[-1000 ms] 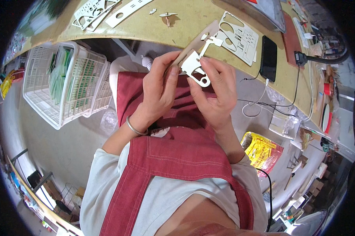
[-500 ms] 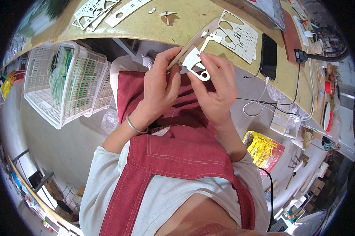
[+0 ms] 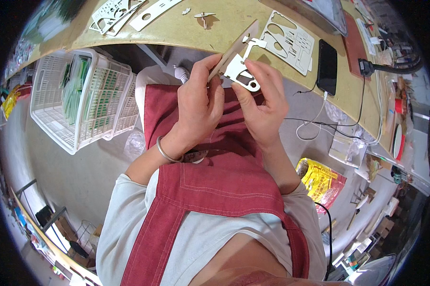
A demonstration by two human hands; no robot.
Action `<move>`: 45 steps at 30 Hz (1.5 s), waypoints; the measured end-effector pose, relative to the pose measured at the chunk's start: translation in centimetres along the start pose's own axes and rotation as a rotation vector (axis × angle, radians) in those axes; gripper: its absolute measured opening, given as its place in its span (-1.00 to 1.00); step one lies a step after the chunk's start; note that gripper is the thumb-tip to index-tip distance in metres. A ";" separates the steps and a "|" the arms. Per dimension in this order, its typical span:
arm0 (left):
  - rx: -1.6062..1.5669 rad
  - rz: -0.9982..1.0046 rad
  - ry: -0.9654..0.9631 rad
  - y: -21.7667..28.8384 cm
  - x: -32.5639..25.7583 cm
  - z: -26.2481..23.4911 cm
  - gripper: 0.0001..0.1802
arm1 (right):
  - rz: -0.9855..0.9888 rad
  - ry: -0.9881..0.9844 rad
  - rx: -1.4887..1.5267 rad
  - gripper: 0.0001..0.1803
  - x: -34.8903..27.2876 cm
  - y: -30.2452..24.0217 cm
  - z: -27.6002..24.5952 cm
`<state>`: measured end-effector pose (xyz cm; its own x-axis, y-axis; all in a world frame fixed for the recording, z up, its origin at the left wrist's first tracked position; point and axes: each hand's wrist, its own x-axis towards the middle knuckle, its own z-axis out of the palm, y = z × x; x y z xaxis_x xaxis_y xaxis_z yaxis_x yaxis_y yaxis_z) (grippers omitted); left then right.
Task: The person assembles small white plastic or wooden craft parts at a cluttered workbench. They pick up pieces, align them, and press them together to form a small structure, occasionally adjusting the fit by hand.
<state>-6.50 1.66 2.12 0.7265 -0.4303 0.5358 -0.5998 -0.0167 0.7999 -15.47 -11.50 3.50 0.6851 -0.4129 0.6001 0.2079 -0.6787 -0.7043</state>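
Note:
My left hand (image 3: 198,102) pinches a thin wooden sheet (image 3: 234,47) seen almost edge-on, held up over my lap near the table edge. My right hand (image 3: 262,102) grips a small white cut-out piece with holes (image 3: 241,74) that sits against that sheet. Both hands are close together, fingers touching the parts. A metal bangle (image 3: 163,151) circles my left wrist. A red apron (image 3: 215,181) covers my front below the hands.
A wooden table (image 3: 177,28) curves across the top with a white cut-out panel (image 3: 291,40), more panels (image 3: 124,12) at far left, small loose pieces (image 3: 205,16) and a black phone (image 3: 327,66). A white plastic basket (image 3: 81,105) stands at the left. A yellow bag (image 3: 319,181) lies on the floor.
Both hands have lifted the sheet and white piece slightly up and toward the table edge; the sheet has turned more edge-on. The grip stays the same.

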 end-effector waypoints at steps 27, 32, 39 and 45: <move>-1.203 -0.770 -0.216 -1.4 0.2 -4.1 0.14 | -0.074 -0.143 -0.082 -0.13 0.5 -1.1 -1.9; -1.314 -0.793 -0.191 -2.0 -0.5 -3.5 0.03 | 0.115 -0.152 0.087 -0.21 -0.6 -0.9 -0.8; -1.349 -0.820 -0.189 -2.4 -0.9 -2.9 0.03 | 0.173 -0.108 0.169 -0.42 -0.8 -0.7 0.3; -1.180 -0.781 -0.248 -1.4 -0.3 -3.1 0.21 | 0.300 -0.073 0.294 -0.57 -1.0 -1.1 0.5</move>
<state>-4.82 4.59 1.63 0.5845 -0.8054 -0.0986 0.6302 0.3741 0.6804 -16.05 -10.05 3.50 0.7911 -0.5146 0.3307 0.1742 -0.3287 -0.9282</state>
